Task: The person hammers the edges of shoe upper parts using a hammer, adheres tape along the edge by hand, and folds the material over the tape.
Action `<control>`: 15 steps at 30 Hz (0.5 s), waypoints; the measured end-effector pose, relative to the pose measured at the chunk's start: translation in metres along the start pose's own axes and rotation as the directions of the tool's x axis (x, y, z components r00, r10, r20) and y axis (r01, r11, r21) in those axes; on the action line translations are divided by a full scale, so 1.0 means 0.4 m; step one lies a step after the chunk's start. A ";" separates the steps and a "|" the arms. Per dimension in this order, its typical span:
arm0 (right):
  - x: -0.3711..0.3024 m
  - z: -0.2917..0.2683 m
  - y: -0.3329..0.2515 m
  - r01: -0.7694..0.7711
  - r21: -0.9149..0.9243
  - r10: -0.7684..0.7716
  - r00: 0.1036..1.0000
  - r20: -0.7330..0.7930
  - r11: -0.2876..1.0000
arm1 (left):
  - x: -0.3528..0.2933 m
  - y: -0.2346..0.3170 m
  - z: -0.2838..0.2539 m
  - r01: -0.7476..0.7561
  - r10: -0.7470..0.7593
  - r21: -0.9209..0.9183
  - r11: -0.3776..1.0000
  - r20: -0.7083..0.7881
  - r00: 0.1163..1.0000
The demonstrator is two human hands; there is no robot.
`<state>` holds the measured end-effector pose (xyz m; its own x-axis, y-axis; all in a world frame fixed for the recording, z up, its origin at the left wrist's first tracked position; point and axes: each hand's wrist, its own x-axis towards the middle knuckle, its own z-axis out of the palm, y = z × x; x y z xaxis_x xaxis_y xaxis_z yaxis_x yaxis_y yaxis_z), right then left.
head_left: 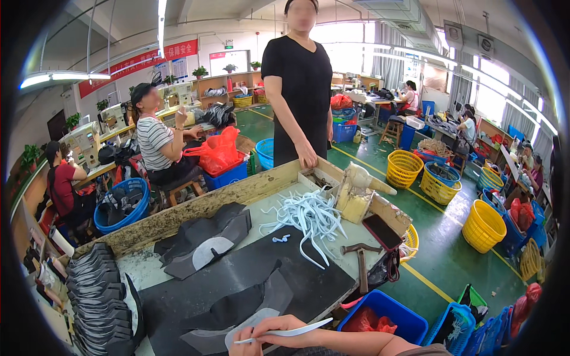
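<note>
Two hands meet at the lower edge of the view: the right hand (284,330) comes across from the right with its fingers closed around a thin white strip (291,332), its grip clamped on the strip near its middle, while the left hand (244,348) is mostly cut off by the frame, so I cannot tell whether its grip is together or apart, though it sits just beside the strip's left end. The strip lies above the near corner of the table (178,219), over a dark cut piece with a grey patch (237,314) that rests on a black mat (237,279). Farther back on the table lie another heap of dark cut pieces (205,237), a loose tangle of white strips (309,216), a hammer (361,261), a dark phone (382,231) and a cream glue pot with a brush (356,193). A row of stacked black pieces (95,291) lines the left end. A person in black (300,89) stands at the far side with one hand on the table's rim. Below the right hand a blue crate with red bags (383,320) stands on the green floor, and yellow baskets (439,184) stand well apart beyond. Seated workers (157,142) are at sewing machines on the left.
</note>
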<state>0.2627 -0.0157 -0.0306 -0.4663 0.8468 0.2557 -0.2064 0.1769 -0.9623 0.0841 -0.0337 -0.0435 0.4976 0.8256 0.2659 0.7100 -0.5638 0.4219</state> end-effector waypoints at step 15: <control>0.033 0.045 0.035 0.057 -0.475 -0.127 0.985 -0.117 0.878 | -0.088 -0.098 -0.035 -0.001 0.064 0.371 0.929 -0.158 0.985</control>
<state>0.2383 -0.0110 -0.0389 -0.3327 0.8702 0.3634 0.2011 0.4419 -0.8742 0.0317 -0.0405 -0.0571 0.4570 0.7808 0.4261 0.8438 -0.5321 0.0700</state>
